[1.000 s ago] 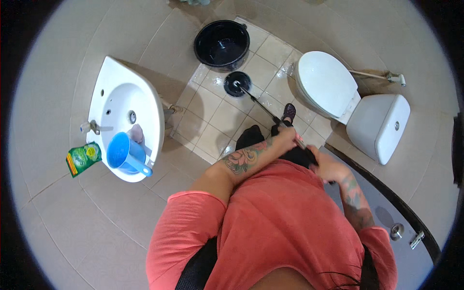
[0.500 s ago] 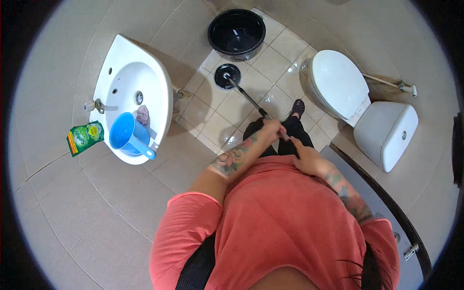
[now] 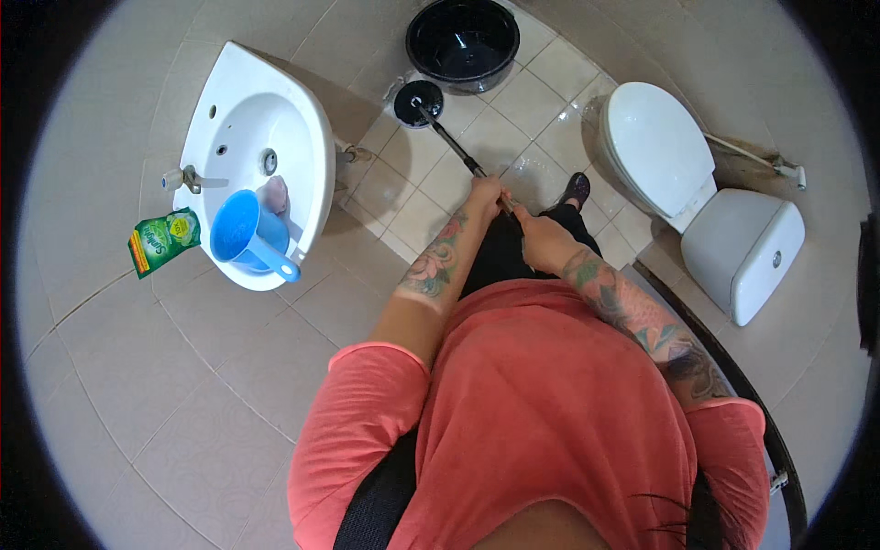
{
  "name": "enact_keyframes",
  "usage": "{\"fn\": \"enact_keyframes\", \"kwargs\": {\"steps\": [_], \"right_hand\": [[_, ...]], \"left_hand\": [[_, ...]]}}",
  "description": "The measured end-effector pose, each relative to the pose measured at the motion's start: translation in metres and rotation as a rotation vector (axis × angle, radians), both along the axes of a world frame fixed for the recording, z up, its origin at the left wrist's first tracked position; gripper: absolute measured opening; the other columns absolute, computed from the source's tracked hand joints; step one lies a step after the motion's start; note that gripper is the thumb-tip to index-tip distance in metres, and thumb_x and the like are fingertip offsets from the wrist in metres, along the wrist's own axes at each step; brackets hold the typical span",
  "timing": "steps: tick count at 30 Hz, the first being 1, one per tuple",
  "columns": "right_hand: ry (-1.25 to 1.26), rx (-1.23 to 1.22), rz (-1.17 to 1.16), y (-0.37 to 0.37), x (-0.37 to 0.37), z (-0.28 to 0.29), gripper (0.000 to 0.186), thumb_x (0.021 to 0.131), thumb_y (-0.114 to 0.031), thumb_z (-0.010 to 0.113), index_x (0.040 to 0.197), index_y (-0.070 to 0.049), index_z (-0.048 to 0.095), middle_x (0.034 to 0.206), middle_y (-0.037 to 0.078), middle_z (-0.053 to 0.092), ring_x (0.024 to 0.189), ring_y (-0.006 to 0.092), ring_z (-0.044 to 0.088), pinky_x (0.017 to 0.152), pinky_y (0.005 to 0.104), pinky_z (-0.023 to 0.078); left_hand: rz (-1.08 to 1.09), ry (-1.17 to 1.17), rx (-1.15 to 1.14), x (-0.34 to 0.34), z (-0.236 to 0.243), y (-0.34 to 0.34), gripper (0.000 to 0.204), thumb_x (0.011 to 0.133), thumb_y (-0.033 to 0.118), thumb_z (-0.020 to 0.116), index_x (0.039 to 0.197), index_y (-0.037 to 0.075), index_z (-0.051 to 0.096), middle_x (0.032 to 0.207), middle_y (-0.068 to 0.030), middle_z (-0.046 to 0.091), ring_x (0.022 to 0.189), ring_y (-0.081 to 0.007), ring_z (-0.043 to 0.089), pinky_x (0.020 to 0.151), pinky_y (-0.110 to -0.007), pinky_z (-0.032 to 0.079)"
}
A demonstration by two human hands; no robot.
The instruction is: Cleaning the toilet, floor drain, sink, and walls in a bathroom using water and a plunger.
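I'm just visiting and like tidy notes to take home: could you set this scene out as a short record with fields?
Left hand: fingers wrapped around a long handle
Right hand: on the same handle, nearer the body
Far end: round black head on the tiled floor, close to a black tub
Sink: white, with a blue dipper at its near end
Green packet: by the sink's edge
Toilet: white, lid down

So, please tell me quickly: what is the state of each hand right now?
Left hand: closed around the slim dark pole with a round black head.
Right hand: closed on the same pole, nearer to the body.
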State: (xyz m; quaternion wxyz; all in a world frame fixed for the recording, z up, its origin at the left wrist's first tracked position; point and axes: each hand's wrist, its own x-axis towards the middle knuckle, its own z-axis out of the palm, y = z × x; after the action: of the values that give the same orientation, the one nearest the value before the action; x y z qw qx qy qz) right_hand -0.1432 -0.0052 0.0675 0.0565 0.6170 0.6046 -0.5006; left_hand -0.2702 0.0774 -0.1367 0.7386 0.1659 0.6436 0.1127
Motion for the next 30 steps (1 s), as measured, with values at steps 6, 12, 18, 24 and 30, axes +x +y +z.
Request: {"fn": "enact_keyframes", "kwargs": {"steps": [6, 12, 18, 24, 30], "right_hand": [[0.052, 0.008, 0.082, -0.006, -0.034, 0.006, 0.064, 0.079, -0.002, 0.058, 0.137, 0.001, 0.034, 0.091, 0.025, 0.066, 0.087, 0.0402, 0.066, 0.073, 0.0479, 0.053], [0.063, -0.01, 0.222, 0.013, -0.064, -0.012, 0.05, 0.085, -0.008, 0.051, 0.133, 0.001, 0.039, 0.098, 0.022, 0.066, 0.092, 0.0368, 0.067, 0.074, 0.0461, 0.054], [0.085, 0.031, 0.316, 0.02, -0.072, -0.03, 0.047, 0.087, -0.009, 0.05, 0.132, -0.001, 0.041, 0.101, 0.02, 0.067, 0.095, 0.0361, 0.067, 0.076, 0.045, 0.054], [0.097, -0.054, 0.268, -0.006, -0.015, 0.011, 0.058, 0.08, -0.01, 0.061, 0.133, -0.005, 0.039, 0.094, 0.025, 0.067, 0.09, 0.0416, 0.065, 0.078, 0.0498, 0.052], [0.123, -0.188, 0.272, -0.021, -0.001, 0.012, 0.056, 0.083, -0.016, 0.061, 0.134, -0.009, 0.038, 0.099, 0.028, 0.065, 0.095, 0.0432, 0.063, 0.08, 0.0501, 0.049]], "left_hand": [[0.361, 0.013, 0.018, -0.054, 0.012, -0.024, 0.017, 0.093, 0.01, 0.045, 0.079, 0.001, 0.049, 0.059, -0.0116, 0.046, 0.051, -0.0261, 0.05, 0.046, -0.042, 0.044], [0.385, 0.112, -0.19, -0.097, 0.019, -0.017, 0.02, 0.096, 0.012, 0.041, 0.08, 0.003, 0.048, 0.059, -0.0083, 0.047, 0.05, -0.024, 0.051, 0.047, -0.034, 0.046], [0.52, 0.026, -0.249, -0.15, -0.052, -0.023, 0.029, 0.099, 0.02, 0.039, 0.074, 0.006, 0.044, 0.059, -0.0084, 0.046, 0.05, -0.0233, 0.047, 0.05, -0.038, 0.047], [0.365, 0.063, -0.238, -0.091, 0.0, -0.101, 0.028, 0.094, 0.016, 0.043, 0.072, 0.002, 0.053, 0.068, -0.0145, 0.056, 0.058, -0.0294, 0.053, 0.053, -0.042, 0.048], [0.353, 0.055, -0.281, -0.053, 0.021, -0.092, 0.036, 0.093, 0.023, 0.041, 0.076, -0.001, 0.061, 0.068, -0.0212, 0.061, 0.059, -0.0345, 0.057, 0.056, -0.045, 0.049]]}}
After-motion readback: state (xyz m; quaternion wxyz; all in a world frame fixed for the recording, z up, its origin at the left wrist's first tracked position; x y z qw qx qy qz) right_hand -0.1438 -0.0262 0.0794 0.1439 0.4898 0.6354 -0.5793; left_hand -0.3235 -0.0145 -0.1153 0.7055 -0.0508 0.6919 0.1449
